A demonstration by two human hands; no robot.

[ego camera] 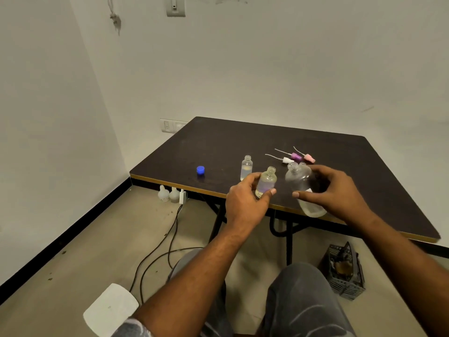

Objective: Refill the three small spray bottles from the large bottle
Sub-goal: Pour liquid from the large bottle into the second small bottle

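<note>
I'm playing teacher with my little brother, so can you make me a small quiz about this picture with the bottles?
1. True or false: the blue cap is on the large bottle that the right hand holds.
2. What does the left hand hold? A) a small bottle B) a spoon C) a cup
3. Fill in: ___ spray heads lie on the table.

Key: 1 false, the cap lies on the table, apart from the bottle; 2 A; 3 three.
</note>
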